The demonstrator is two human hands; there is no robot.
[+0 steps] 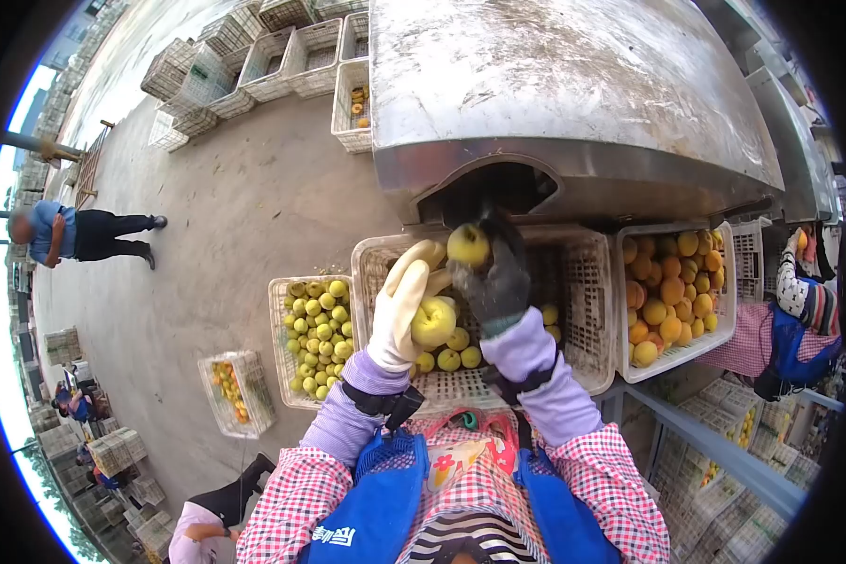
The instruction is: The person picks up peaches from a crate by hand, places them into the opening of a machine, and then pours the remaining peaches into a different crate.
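Note:
My left hand (406, 305), in a pale cream glove, holds a yellow-green fruit (433, 321) above a white crate (587, 310). In my right hand (498, 277), which wears a black glove, is another yellow-green fruit (468, 244) with a dark patch. The hands are close together, just in front of the dark opening (526, 188) of a metal machine (573, 85). Several green fruits (448, 360) lie in the crate under my hands.
A crate of small green fruit (320, 329) stands on the left, a crate of orange fruit (672, 291) on the right. Another crate (247, 390) sits on the floor. People (108, 233) are at the far left, lower left and right. Stacked crates (202, 75) stand behind.

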